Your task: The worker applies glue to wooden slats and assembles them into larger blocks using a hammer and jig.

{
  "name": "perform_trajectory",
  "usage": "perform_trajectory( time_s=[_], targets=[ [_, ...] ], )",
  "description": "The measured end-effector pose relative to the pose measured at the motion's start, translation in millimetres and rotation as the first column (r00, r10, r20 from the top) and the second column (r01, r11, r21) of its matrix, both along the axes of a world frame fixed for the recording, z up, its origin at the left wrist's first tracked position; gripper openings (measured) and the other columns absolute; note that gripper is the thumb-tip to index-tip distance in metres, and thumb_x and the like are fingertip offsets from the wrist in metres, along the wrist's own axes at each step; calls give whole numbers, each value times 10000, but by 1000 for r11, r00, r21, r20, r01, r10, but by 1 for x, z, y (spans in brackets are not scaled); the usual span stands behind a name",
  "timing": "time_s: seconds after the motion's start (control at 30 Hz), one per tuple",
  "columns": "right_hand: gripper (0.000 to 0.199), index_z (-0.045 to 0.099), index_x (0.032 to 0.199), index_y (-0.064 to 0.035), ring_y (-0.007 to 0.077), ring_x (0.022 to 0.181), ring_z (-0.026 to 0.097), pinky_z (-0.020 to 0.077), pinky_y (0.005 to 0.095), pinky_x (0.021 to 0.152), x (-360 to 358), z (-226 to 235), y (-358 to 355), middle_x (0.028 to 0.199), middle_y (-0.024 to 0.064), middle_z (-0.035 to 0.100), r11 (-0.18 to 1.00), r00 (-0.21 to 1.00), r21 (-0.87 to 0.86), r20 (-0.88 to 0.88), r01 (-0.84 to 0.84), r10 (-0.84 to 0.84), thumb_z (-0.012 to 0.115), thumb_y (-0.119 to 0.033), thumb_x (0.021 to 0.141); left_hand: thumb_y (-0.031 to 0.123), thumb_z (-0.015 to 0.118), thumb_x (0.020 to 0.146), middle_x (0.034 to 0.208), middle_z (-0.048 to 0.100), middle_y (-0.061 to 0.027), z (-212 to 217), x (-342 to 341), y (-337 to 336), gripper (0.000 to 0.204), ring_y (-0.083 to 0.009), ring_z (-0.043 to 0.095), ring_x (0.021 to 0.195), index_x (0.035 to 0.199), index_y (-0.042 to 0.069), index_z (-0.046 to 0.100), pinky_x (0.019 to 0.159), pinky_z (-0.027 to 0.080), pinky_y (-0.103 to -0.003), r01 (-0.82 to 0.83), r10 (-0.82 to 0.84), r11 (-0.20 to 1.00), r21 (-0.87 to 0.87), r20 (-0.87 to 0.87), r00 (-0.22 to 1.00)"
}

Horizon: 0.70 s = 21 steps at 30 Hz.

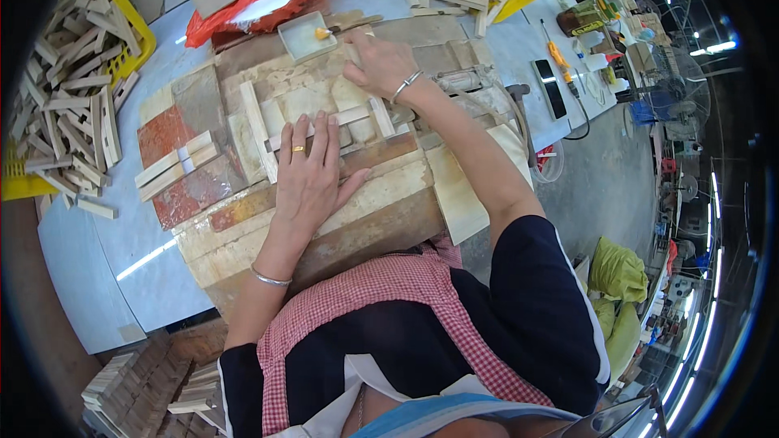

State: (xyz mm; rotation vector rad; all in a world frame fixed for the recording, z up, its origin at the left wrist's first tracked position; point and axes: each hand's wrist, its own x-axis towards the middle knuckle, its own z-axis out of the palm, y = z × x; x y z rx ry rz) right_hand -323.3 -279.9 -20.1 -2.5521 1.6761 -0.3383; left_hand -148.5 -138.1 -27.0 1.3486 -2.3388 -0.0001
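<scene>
My left hand (308, 166) lies flat, fingers stretched out, over an H-shaped group of pale wooden strips on the worn work board (324, 231). Its fingertips rest across the wooden crosspiece (350, 116), which runs between a long upright strip (256, 126) and a shorter strip (381, 118). Farther off, my right hand (380, 66) is closed, with a pale piece partly showing at its fingers; its kind is hidden. Just left of that hand sits a small square dish (308, 39) of whitish stuff, with a yellow-tipped brush-like tool (323, 33) at its edge.
Two joined strips (178, 164) lie at the board's left. Yellow baskets (138, 32) of loose wooden sticks (81, 105) stand left and at the back, near a red plastic bag (268, 4). A hammer (519, 101), phone (549, 89) and orange-handled screwdriver (558, 55) lie at right.
</scene>
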Motion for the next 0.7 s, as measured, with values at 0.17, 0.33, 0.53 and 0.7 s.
perform_trajectory(
  time_s=[0.17, 0.33, 0.53, 0.7],
  targets=[
    [406, 503, 1150, -90, 344, 785, 651, 508, 456, 686, 6, -6, 6, 920, 163, 668, 1000, 1000, -10, -4, 23, -23, 510, -355, 842, 489, 615, 794, 1256, 485, -220, 0, 2, 2, 759, -396, 435, 1172, 1253, -97, 468, 1047, 309, -506, 12, -12, 1000, -5, 2, 1000],
    [385, 508, 1115, -62, 347, 756, 651, 507, 457, 656, 11, -8, 7, 871, 163, 671, 999, 997, 8, -63, 36, -36, 505, -338, 847, 509, 612, 792, 1250, 484, -216, 0, 2, 3, 783, -396, 437, 1169, 1254, -104, 458, 1051, 307, -502, 8, -8, 1000, -2, 8, 1000],
    [342, 523, 1081, -46, 348, 763, 652, 505, 459, 666, 14, -7, 4, 843, 181, 671, 991, 985, 90, -148, 99, -85, 473, -321, 884, 559, 590, 784, 1263, 465, -231, -1, -3, 3, 740, -439, 421, 1177, 1322, 69, 460, 1045, 286, -544, 4, -4, 1000, 1, 15, 1000],
    [321, 538, 1093, -98, 365, 802, 646, 501, 464, 700, 18, 9, 8, 838, 207, 666, 979, 985, 149, -129, 136, -117, 435, -351, 923, 622, 550, 771, 1283, 413, -249, 1, -10, 7, 663, -515, 376, 1182, 1354, 326, 435, 1020, 236, -642, -13, 11, 999, 32, 68, 998]
  ],
)
